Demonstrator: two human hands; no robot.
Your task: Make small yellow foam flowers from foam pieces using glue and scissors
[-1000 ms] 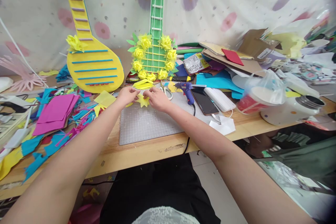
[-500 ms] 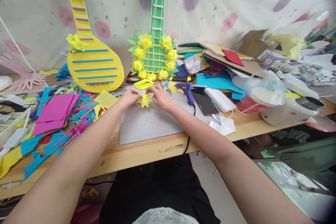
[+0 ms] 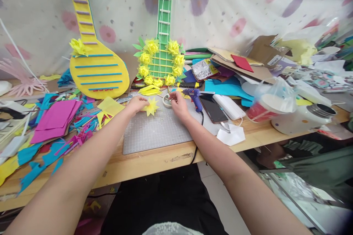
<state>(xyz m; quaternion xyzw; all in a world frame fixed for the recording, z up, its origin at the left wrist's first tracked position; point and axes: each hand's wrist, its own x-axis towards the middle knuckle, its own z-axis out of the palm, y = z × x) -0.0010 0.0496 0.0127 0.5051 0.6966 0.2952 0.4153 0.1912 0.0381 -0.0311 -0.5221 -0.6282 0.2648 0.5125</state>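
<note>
My left hand point(image 3: 136, 105) is closed, pinching a yellow paper flower point(image 3: 151, 107) with pointed petals by its left side, over the grey cutting mat point(image 3: 154, 132). To the right of it, the curled fingers of my right hand point(image 3: 179, 105) are on a pair of scissors with pale loop handles point(image 3: 166, 100); the fingers partly hide them. Just right of that hand lies a purple glue gun point(image 3: 194, 97). Behind my hands are folded yellow paper strips point(image 3: 149, 90) and a green guitar-like craft piece point(image 3: 162, 60) ringed with yellow paper flowers.
A yellow lute-shaped piece point(image 3: 99, 75) leans at the back left. Magenta sheets point(image 3: 56, 121) and coloured scraps cover the left side. On the right are a phone point(image 3: 213, 109), a white power bank point(image 3: 228, 106), a bagged cup point(image 3: 271, 104) and a wide-mouthed jar point(image 3: 300, 119).
My right hand has left the yellow flower and moved right to the scissors. My left hand keeps the flower, which now shows more fully. The view has shifted slightly.
</note>
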